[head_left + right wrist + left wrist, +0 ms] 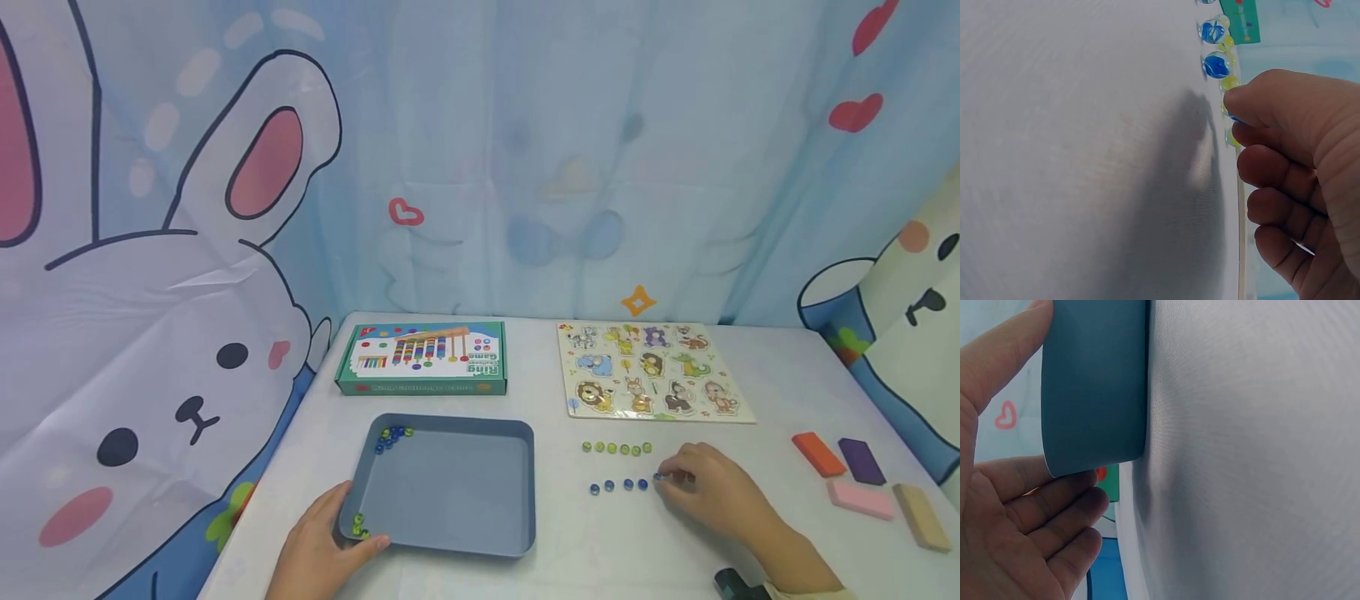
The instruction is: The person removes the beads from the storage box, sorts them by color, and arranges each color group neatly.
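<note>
My right hand (712, 492) pinches a blue marble (657, 477) between thumb and forefinger, close over the white table at the right end of a row of blue marbles (627, 484). In the right wrist view its thumb hides most of that marble (1233, 117), and the other fingers are curled in. Behind runs a row of several yellow-green marbles (624, 449). My left hand (318, 546) grips the near left corner of a grey-blue tray (450, 492), thumb at the front rim and fingers along the left side. Blue and green marbles (392, 436) cluster in its far left corner, with a few green ones (358, 525) near left.
Behind the tray lies a green Ring Game box (422, 358). A wooden animal puzzle board (652, 371) is at the back right. On the far right are an orange block (818, 454), a purple block (862, 461), a pink block (861, 499) and a tan block (922, 517).
</note>
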Motion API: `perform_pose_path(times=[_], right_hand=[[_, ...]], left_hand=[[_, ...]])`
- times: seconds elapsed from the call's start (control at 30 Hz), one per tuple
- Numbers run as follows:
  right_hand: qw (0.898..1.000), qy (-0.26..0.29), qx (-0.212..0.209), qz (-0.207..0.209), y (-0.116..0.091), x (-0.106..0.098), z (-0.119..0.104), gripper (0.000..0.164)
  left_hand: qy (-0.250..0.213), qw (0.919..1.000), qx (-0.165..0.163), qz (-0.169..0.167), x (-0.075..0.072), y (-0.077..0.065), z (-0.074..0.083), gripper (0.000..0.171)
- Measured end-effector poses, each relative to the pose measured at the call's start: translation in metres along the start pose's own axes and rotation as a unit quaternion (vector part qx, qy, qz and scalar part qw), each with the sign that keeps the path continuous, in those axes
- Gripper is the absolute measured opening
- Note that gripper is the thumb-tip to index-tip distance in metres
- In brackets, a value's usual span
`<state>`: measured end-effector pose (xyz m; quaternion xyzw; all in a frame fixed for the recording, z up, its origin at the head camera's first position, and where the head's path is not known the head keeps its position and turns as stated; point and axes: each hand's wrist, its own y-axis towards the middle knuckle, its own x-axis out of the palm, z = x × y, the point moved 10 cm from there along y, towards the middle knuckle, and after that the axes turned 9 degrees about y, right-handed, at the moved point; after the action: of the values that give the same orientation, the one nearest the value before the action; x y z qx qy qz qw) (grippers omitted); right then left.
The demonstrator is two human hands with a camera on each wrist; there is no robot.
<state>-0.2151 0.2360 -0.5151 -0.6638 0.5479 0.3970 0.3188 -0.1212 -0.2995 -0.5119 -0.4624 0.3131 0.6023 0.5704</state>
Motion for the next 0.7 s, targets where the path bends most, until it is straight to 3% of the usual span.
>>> perform_pose_path(times=[0.47,0.7], right_hand=[[1.0,-0.002,0.022,-0.015,0.0,0.009,0.005,0.015],[1.0,0.009,0.001,0.005,-0.001,-0.01,-0.005,0.026]], left_hand=[[-0.006,0.9999,-0.012,-0.002,0.0,-0.002,-0.001,0.119],[-0.007,0.9999,-0.013,-0.001,-0.001,-0.001,-0.001,0.119]])
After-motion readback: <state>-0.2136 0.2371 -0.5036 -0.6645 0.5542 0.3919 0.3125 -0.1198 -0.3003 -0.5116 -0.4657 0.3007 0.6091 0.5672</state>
